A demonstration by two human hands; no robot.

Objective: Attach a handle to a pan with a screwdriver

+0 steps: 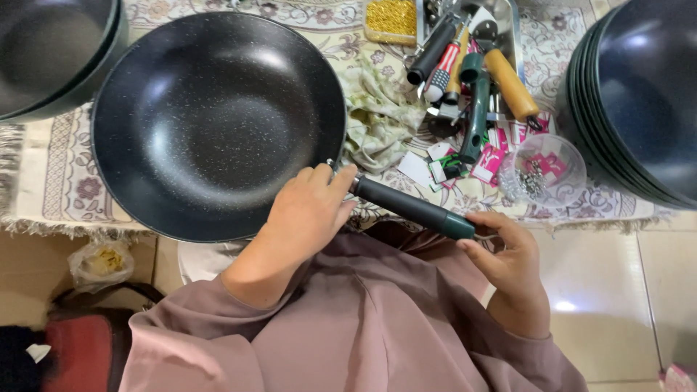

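The right hand (pixel 508 250) is pinching the end of a dark green handle (pixel 414 208), the left hand (pixel 308 210) is gripping it where it meets the black pan (pixel 210 123) lying on a patterned rug (pixel 58 174), with a tray of tools (pixel 508 22) beyond.

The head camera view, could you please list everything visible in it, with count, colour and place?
wok: one, black speckled, centre left on the rug
wok handle: one, dark green, running from the wok's rim towards lower right
stacked pans: several, dark blue, right edge
dark pans: about two, top left corner
patterned rug: one, cream with floral print, under the pans
cloth: one, pale green, crumpled right of the wok
metal tray: one, silver, top centre, holding loose handles and tools
clear plastic cup: one, with small metal parts, right of centre
plastic bag: one, clear, lower left on the floor
left hand: grip at the handle's base by the rim
right hand: fingers at the handle's end
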